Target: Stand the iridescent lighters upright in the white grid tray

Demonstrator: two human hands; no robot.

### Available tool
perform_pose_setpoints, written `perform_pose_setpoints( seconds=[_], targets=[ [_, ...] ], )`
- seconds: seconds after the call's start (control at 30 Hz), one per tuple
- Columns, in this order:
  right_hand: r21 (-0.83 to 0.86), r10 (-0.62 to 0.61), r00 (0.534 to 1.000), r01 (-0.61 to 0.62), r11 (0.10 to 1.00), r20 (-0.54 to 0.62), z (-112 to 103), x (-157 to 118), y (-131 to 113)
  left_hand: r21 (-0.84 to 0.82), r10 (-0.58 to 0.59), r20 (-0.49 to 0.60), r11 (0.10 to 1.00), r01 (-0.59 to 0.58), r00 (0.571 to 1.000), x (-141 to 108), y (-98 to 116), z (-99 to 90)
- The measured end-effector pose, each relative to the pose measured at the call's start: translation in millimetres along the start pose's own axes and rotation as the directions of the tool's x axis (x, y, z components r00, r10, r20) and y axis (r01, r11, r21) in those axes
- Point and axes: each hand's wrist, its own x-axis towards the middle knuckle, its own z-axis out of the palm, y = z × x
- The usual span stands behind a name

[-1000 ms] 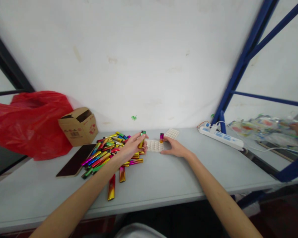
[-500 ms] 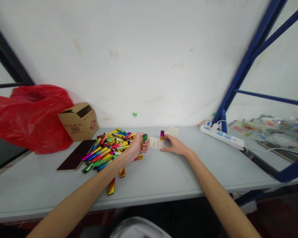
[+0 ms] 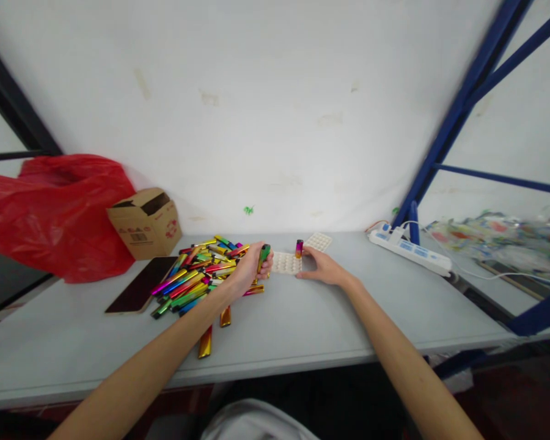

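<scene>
Closed fingers of my left hand (image 3: pixel 255 269) wrap round a green lighter-like stick (image 3: pixel 264 255), just right of a pile of shiny multicoloured sticks (image 3: pixel 195 281). My right hand (image 3: pixel 319 267) has its thumb and forefinger apart beside a white tray with small cups (image 3: pixel 287 263). A purple and orange stick (image 3: pixel 299 249) stands upright at the tray's right edge, touched by the right forefinger. Behind it lies a second white tray (image 3: pixel 319 242). Two gold and red sticks (image 3: pixel 205 342) lie apart, nearer the table's front edge.
A dark flat phone-like slab (image 3: pixel 142 286), a cardboard box (image 3: pixel 146 225) and a red plastic bag (image 3: pixel 80 220) are at the left. At the right are a white power strip (image 3: pixel 410 250), a blue metal frame (image 3: pixel 444 125) and, beyond, clear plastic bags (image 3: pixel 499 241) near another person's hand.
My left hand has shifted slightly left, and the green stick in it is now more tilted. My right hand and the upright stick have barely moved.
</scene>
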Motion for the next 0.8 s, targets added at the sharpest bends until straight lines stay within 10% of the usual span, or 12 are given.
perform_pose_setpoints(
  seconds=[0.3,0.47,0.8],
  targets=[
    [-0.029,0.009,0.999,-0.010,1.000,-0.051,4.0,-0.2,-6.2,0.181,0.231,0.026,0.956,-0.232,0.973,13.8,-9.5,0.9],
    [-0.002,-0.019,0.998,0.019,1.000,-0.058,4.3,-0.8,-9.6,0.553,0.383,0.229,0.705,-0.444,0.895,35.2,-2.3,3.3],
    [0.008,-0.035,0.999,0.035,0.999,-0.033,1.8,0.8,-11.7,0.759,0.470,0.386,0.327,-0.563,0.794,70.6,-9.1,2.5]
  ],
)
